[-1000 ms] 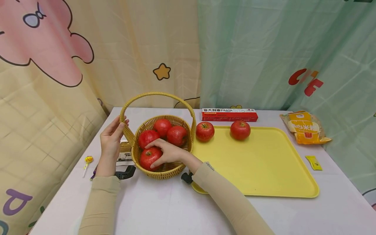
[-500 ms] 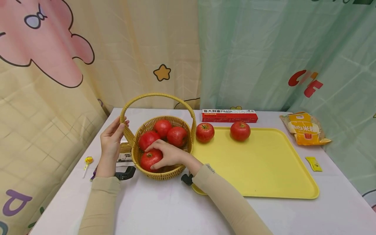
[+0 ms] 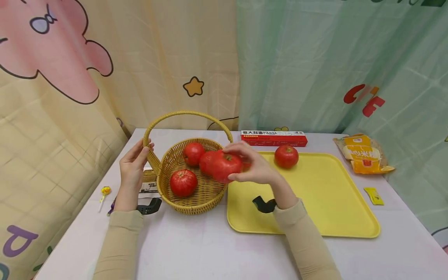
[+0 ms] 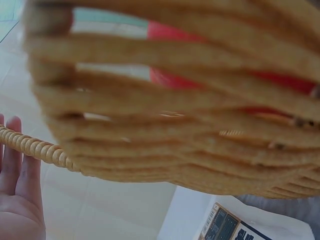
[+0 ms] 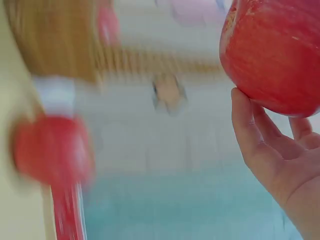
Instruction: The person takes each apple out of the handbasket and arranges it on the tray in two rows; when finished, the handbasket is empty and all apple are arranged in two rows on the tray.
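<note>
One apple (image 3: 225, 166) sits gripped in the right hand (image 3: 257, 169), above the basket (image 3: 196, 202) rim, tray (image 3: 315, 202) just to its right. Left hand (image 3: 132, 168), fingers straight, steadies the handle.

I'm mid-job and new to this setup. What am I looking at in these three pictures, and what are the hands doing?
No machine here: a person works with two bare hands. The wide picture comes from a camera on the head; the two close, blurry ones come from cameras on the wrists.

On the table stand a wicker basket with apples and a yellow tray with one apple. Behind lie a red box and a yellow packet.

The left hand rests against the basket's handle, fingers straight. The right hand holds a red apple in its grip, above the basket's edge by the tray; the right wrist view shows that apple on the fingers.
</note>
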The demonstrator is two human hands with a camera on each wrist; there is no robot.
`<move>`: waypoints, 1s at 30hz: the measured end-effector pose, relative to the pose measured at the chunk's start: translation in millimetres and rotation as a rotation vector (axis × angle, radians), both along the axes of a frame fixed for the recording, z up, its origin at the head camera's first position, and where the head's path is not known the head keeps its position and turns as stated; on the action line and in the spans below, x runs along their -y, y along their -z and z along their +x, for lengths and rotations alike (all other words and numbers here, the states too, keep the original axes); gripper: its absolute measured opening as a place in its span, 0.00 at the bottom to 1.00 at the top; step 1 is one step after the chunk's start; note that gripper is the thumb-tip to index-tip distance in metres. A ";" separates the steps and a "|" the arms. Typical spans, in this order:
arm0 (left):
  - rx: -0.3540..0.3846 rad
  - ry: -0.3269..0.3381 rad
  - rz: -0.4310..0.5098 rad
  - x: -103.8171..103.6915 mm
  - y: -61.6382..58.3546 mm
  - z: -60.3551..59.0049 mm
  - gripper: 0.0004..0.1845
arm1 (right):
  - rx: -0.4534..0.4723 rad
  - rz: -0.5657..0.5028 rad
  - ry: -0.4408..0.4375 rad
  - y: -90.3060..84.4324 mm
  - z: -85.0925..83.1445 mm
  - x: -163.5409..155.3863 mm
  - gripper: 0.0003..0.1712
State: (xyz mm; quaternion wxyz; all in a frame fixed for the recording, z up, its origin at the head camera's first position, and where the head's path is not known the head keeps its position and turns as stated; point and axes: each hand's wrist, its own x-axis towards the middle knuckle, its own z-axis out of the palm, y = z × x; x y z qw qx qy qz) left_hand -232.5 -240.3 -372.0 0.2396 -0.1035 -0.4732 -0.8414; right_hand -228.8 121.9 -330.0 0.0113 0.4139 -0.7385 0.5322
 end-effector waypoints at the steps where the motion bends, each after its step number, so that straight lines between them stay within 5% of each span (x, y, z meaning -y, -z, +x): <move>1: -0.009 0.004 0.004 0.1 0.0 -0.3 0.16 | 0.005 -0.040 0.043 -3.2 -0.8 -17.8 0.33; 7: -0.014 0.005 0.030 1.1 -0.1 -0.3 0.16 | 0.063 -0.178 0.471 -5.2 -13.9 -117.6 0.34; 12: 0.006 -0.005 0.007 0.8 0.8 0.1 0.16 | 0.285 -0.150 1.012 22.1 -26.7 -175.9 0.35; 15: 0.006 -0.004 -0.004 -0.4 0.9 0.0 0.16 | 0.399 -0.189 1.197 42.2 -33.4 -194.5 0.37; 21: 0.014 0.002 0.001 -1.7 0.1 -0.2 0.16 | 0.432 -0.198 1.324 71.9 -41.0 -213.0 0.38; 30: 0.036 -0.008 -0.011 0.1 -1.4 0.1 0.16 | 0.491 -0.125 1.308 87.8 -50.0 -215.9 0.41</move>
